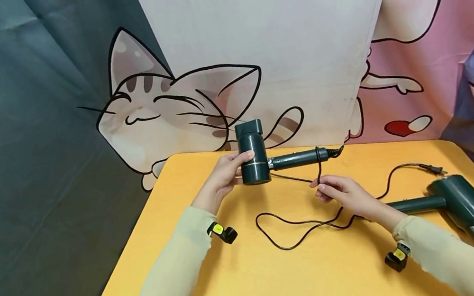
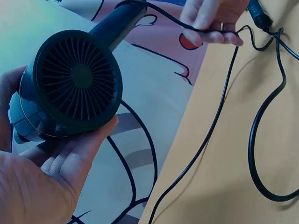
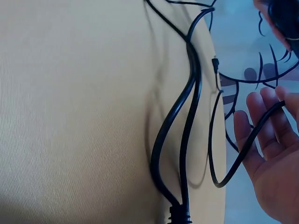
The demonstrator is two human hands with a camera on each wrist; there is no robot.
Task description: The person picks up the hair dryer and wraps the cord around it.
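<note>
A dark green hair dryer (image 1: 252,149) is held up over the table in my left hand (image 1: 221,175), which grips its barrel, thumb across the front. The round vent grille (image 2: 81,75) faces the left wrist camera. The handle (image 1: 298,159) points right, with the dryer's black cord (image 1: 319,166) looped over it near the end. My right hand (image 1: 341,190) pinches this cord just below the handle. In the right wrist view the cord (image 3: 240,158) crosses the fingers of the right hand (image 3: 275,154) toward the thumb.
A second green hair dryer (image 1: 465,202) with a dark nozzle lies at the right of the yellow table (image 1: 232,282), partly behind the right forearm. A black cord (image 1: 289,248) loops across the table's middle. A plug (image 1: 432,168) lies near that dryer. Cartoon-printed curtains (image 1: 285,29) hang behind.
</note>
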